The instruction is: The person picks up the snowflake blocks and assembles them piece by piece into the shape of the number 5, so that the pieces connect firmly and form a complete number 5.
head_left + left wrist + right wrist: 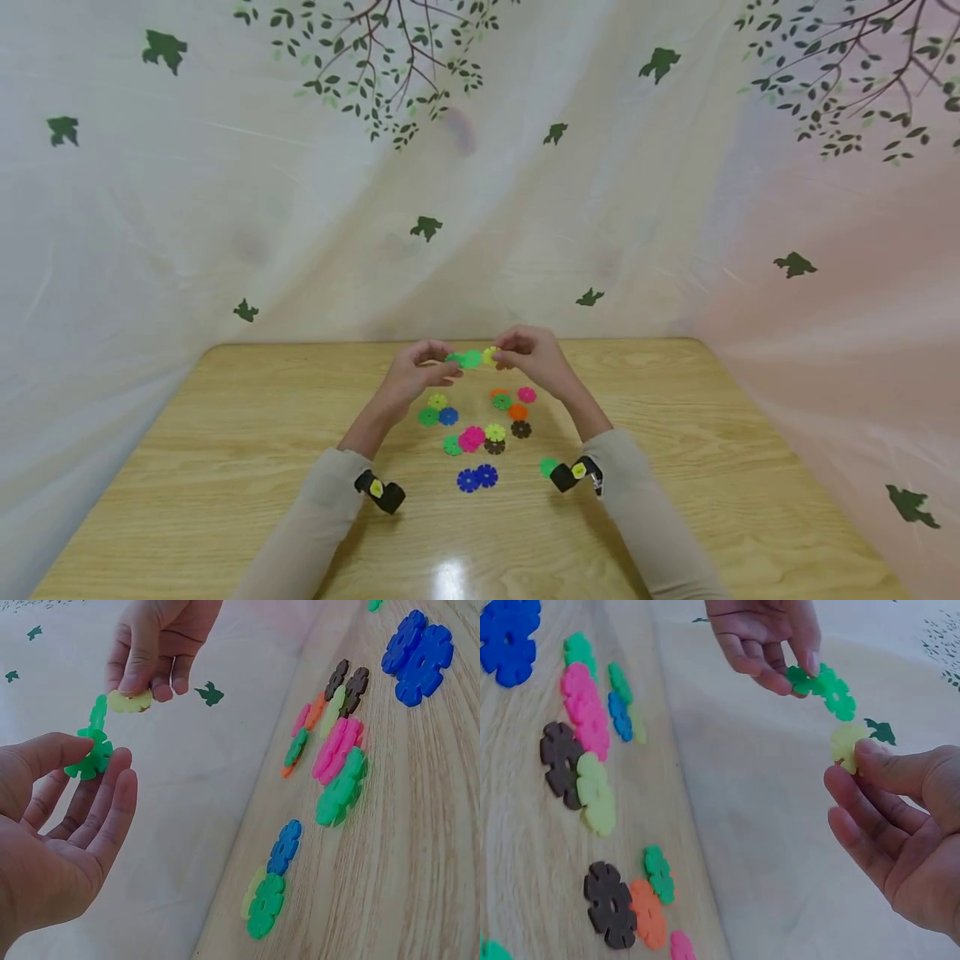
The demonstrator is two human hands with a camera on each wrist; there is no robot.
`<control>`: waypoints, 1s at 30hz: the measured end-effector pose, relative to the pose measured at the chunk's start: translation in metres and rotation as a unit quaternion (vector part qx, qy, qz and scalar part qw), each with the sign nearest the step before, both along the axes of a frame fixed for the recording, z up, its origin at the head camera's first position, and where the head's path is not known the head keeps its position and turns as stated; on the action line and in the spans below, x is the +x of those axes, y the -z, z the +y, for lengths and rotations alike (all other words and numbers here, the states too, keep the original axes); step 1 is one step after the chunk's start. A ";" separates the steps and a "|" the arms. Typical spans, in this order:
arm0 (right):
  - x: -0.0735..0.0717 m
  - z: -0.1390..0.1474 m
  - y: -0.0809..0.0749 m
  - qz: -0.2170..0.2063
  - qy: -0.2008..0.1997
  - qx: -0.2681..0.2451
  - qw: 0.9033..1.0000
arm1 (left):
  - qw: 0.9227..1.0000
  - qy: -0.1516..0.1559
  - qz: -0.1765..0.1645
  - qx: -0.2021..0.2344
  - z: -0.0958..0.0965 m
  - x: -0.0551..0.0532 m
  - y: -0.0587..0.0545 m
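Above the table's far part, my left hand [417,372] pinches a green flower-shaped plastic disc [91,759] between thumb and fingers. A second green disc [838,696] is joined to it and sticks out toward the right hand, set at an angle to the first. My right hand [537,357] holds a yellow flower-shaped disc [847,747] by its edge, thumb on one face. In the right wrist view the yellow disc is close beside the free green disc, with a narrow gap between them. Notches run round the rims of these discs.
On the wooden table [225,467] below lie several loose discs: blue discs [477,477] in front, pink discs [472,439] mid-table, brown [521,429], orange [518,412] and green ones around. Another green disc [549,467] is partly behind the right wrist camera. A patterned cloth [480,250] hangs behind.
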State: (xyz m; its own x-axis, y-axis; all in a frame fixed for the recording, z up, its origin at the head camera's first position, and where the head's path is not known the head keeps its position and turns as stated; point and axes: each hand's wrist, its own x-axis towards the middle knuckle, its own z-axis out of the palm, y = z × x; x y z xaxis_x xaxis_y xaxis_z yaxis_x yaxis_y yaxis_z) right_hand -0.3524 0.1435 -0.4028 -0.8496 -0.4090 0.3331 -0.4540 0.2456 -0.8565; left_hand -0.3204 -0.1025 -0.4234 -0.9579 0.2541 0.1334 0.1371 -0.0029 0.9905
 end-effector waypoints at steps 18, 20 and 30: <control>0.006 -0.007 0.002 -0.020 0.012 -0.042 0.999 | 0.999 -0.035 0.000 0.006 -0.001 -0.001 0.000; 0.006 -0.007 0.003 -0.022 0.010 -0.043 0.999 | 0.999 -0.035 0.003 0.005 -0.002 -0.001 0.000; 0.009 -0.012 0.007 -0.034 -0.009 -0.055 0.998 | 1.000 -0.028 0.006 0.005 -0.003 -0.001 0.001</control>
